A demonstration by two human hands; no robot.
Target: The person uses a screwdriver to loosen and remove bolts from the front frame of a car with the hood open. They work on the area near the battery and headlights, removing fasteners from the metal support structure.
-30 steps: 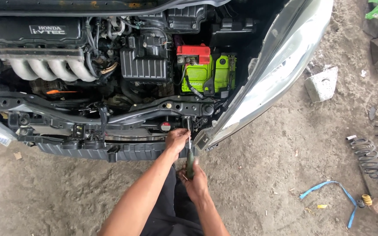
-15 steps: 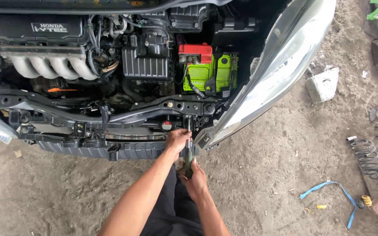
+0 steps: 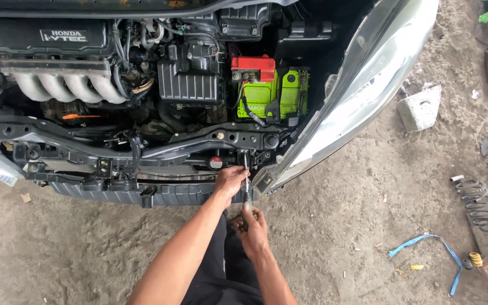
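Bare dirt workshop floor (image 3: pixel 86 248) below an open engine bay, front bumper removed. Nearest the camera, at 6 o'clock: right hand (image 3: pixel 253 227), clenched around the handle of a screwdriver (image 3: pixel 247 189). Just beyond, toward 12 o'clock: left hand (image 3: pixel 230 181), fingers pinched on the shaft near the tip. Long axis of the screwdriver running 6 to 12 o'clock, nearly vertical in the view, tip set against the lower front crossmember (image 3: pixel 142 152), close beside the corner of the loosened headlamp (image 3: pixel 362 107) at 1 o'clock. Left hand nearer the fastening point, right hand behind it along the same line. Round red-marked cap (image 3: pixel 216 163) at 10 o'clock from the left hand, close by. Farther on, at 12 o'clock: green battery with red terminal cover (image 3: pixel 266 90); intake manifold (image 3: pixel 63 85) at 10 o'clock. Coil spring (image 3: pixel 478 197) and blue strap (image 3: pixel 425 248) on the ground, well apart at 3 o'clock. Against the earlier frames: both hands and screwdriver in the same place, no visible shift beyond slight camera drift.
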